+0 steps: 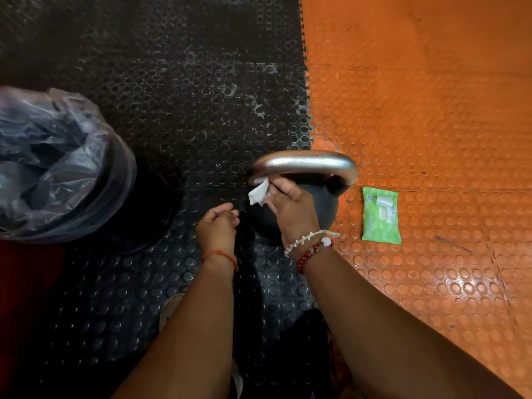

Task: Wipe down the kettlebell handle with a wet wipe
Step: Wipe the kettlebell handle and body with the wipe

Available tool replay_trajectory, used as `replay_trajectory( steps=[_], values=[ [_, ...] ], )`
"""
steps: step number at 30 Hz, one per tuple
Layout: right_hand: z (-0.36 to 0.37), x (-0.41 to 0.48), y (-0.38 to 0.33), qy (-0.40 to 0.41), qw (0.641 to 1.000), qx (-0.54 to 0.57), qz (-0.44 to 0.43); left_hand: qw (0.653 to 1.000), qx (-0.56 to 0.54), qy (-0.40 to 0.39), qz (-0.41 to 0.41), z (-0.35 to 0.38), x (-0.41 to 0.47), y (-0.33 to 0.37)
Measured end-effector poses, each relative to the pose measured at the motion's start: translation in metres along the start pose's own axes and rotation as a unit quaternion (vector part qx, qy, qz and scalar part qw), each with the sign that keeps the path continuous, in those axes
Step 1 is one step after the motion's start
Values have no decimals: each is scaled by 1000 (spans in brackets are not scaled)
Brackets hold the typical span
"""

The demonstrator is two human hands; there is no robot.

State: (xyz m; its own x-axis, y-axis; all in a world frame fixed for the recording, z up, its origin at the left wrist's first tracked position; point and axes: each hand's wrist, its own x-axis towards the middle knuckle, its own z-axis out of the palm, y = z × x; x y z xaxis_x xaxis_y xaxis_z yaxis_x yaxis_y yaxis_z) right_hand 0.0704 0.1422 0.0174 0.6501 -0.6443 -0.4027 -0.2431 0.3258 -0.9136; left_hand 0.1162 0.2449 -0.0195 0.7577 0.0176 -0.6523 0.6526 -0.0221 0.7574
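Observation:
A black kettlebell [325, 200] with a silver handle [305, 162] stands on the floor where the black and orange mats meet. My right hand [290, 208] reaches through the handle loop and pinches a white wet wipe [259, 192] against the handle's left end, on its underside. My left hand [217, 227] hovers just left of the kettlebell body, fingers loosely curled, holding nothing. A green pack of wet wipes [380, 216] lies flat on the orange mat to the right of the kettlebell.
A bin lined with a clear plastic bag [54, 165] stands at the left on the black studded mat [178, 82]. The orange studded mat [431, 96] covers the right side. A foot in a sandal [169, 308] shows between my forearms.

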Motion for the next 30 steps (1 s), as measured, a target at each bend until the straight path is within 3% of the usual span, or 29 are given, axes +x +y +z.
replay_trajectory(
  steps=[3, 8, 12, 17, 21, 30],
  values=[
    [1, 7, -6, -12, 999, -52, 3, 999, 5, -30, -20, 4, 0, -3],
    [-7, 6, -8, -46, 998, 8, 34, 999, 3, -50, -20, 8, -1, -1],
    [0, 14, -11, -40, 995, -85, 14, 999, -1, -48, -5, 11, 1, 10],
    [-8, 3, -8, -63, 997, -34, 11, 999, -12, -42, 18, 12, 3, 20],
    [-1, 10, -15, -38, 993, -112, -16, 999, -17, -44, 10, 14, 4, 17],
    [-2, 11, -15, -24, 993, -112, -17, 998, -18, -55, 2, 15, 2, 12]
  ],
)
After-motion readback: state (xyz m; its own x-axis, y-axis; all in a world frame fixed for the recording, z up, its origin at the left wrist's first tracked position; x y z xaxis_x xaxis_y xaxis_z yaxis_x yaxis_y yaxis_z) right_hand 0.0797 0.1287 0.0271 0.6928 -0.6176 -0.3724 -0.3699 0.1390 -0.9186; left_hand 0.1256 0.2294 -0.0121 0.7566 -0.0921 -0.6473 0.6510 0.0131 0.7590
